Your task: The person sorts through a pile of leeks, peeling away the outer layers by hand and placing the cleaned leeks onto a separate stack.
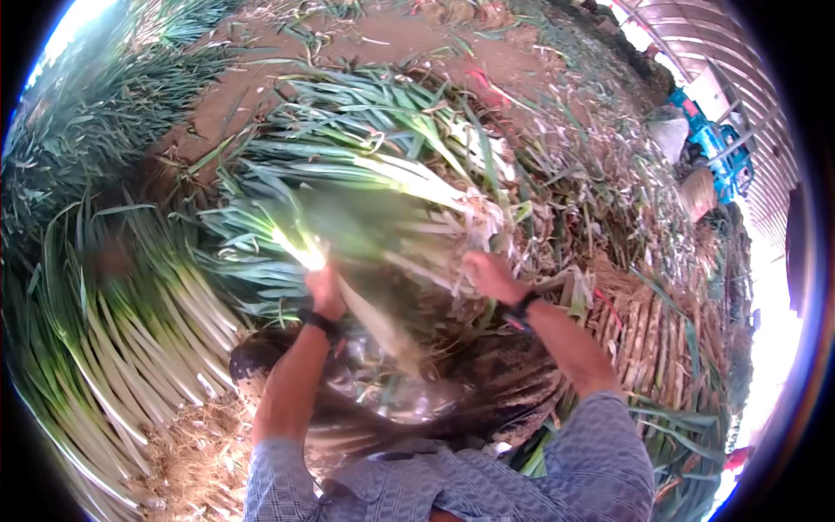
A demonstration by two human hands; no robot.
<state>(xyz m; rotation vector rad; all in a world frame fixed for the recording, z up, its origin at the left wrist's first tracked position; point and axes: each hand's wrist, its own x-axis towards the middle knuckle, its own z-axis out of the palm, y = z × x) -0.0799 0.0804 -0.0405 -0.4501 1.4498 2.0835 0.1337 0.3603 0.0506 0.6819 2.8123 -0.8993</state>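
Note:
My left hand is closed around a long green onion; its leaves point up and left, and its pale root end slants down toward my lap. To the right, my right hand has its fingers curled together in front of the littered leaf scraps. A pale strip runs close to its fingertips, but what it grips is not clear. A green motion blur hangs between the two hands. Just beyond them lies a heap of green onions, leaves to the left and roots to the right.
At my left is a row of green onions with matted roots. More leafy onions lie behind. Peeled leaf litter covers the ground on the right, beside a bundle of stalks. A blue machine stands far right.

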